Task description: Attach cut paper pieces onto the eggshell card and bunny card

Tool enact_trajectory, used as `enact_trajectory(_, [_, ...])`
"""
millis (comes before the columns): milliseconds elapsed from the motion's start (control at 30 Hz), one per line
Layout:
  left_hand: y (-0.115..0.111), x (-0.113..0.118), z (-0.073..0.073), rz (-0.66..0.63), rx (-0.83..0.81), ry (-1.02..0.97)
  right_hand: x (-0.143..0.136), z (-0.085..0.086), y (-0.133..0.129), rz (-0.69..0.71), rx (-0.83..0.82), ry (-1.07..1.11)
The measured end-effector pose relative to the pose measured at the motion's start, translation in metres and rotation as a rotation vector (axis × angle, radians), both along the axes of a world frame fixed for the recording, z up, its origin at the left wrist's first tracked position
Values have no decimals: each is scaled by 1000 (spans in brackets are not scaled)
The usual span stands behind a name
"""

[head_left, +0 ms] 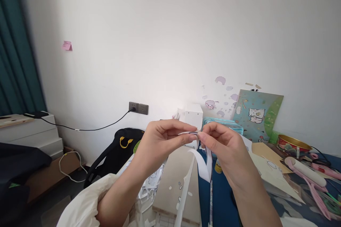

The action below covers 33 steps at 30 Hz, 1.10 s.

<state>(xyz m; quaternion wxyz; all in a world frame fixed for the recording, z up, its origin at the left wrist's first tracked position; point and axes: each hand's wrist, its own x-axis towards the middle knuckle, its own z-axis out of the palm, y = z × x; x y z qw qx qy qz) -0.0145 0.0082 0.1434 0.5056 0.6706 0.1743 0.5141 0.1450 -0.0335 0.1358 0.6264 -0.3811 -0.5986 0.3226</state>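
Note:
Both hands are raised in the middle of the view, their fingertips almost touching. My left hand [166, 138] pinches the end of a thin strip with a dark edge between thumb and fingers. On the right, my right hand [222, 142] pinches the same strip close by. A white paper strip [203, 167] curls and hangs below the right fingers. Under the hands lies a beige board [173, 181] with small cut-out pieces on it. Shredded white paper [150, 188] is heaped to its left.
Pink scissors [310, 188], papers [271, 170] and a red and gold tin [293, 145] crowd the blue table [220, 198] at the right. A black backpack [114, 152] stands at the left, near a cable plugged into the wall socket [138, 108].

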Motion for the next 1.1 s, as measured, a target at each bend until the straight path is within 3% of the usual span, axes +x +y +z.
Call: enact_trajectory(1100, [-3,0,-3,33,-126,-52,-9,-1,-6,-170,38,-116])
